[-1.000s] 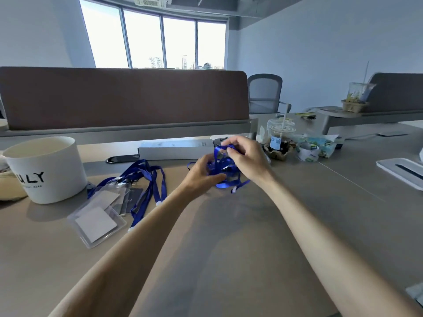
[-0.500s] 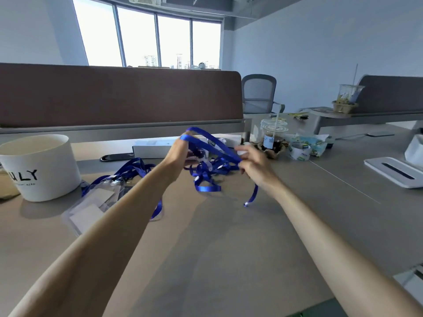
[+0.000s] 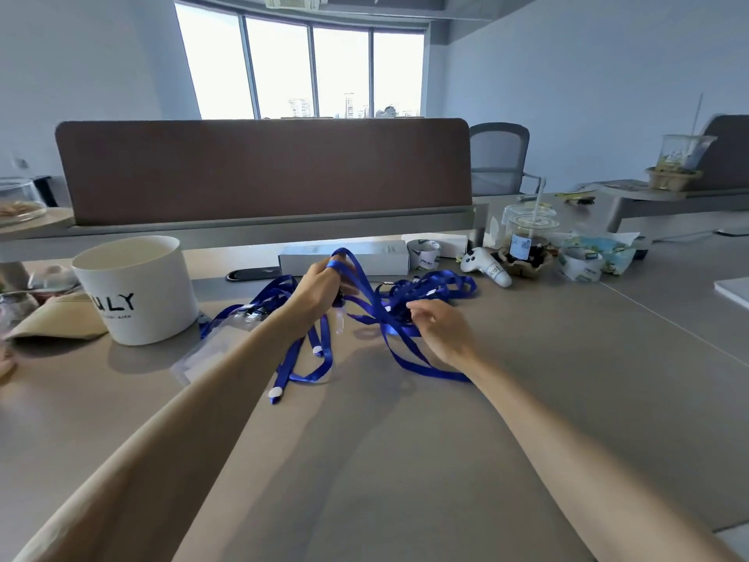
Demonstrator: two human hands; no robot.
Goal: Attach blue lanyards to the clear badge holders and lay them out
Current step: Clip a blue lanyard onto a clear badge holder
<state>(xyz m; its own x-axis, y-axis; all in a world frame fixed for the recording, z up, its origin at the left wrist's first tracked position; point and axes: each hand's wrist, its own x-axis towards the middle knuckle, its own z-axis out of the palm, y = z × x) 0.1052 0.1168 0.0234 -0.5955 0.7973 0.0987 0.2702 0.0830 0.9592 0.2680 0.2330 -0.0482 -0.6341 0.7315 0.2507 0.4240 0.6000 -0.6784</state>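
Lanyards (image 3: pixel 409 306) right of bucket (image 3: pixel 135 288)

A grey desk (image 3: pixel 405 460) runs up to a brown divider (image 3: pixel 263 168), with bright windows (image 3: pixel 300 66) behind it. At the left stands a white tub (image 3: pixel 135 290) lettered "ULY", a beige cap (image 3: pixel 60 318) just beside it. Along the back lie a long white box (image 3: pixel 377 257), a small white toy (image 3: pixel 486 269) and a lidded cup (image 3: pixel 529 233) with a straw. A grey chair (image 3: pixel 498 156) stands beyond.

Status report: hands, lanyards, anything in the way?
Left hand grips one lanyard, lifted. Right hand at the tangle, grip unclear. Badge holders lie beside left forearm.
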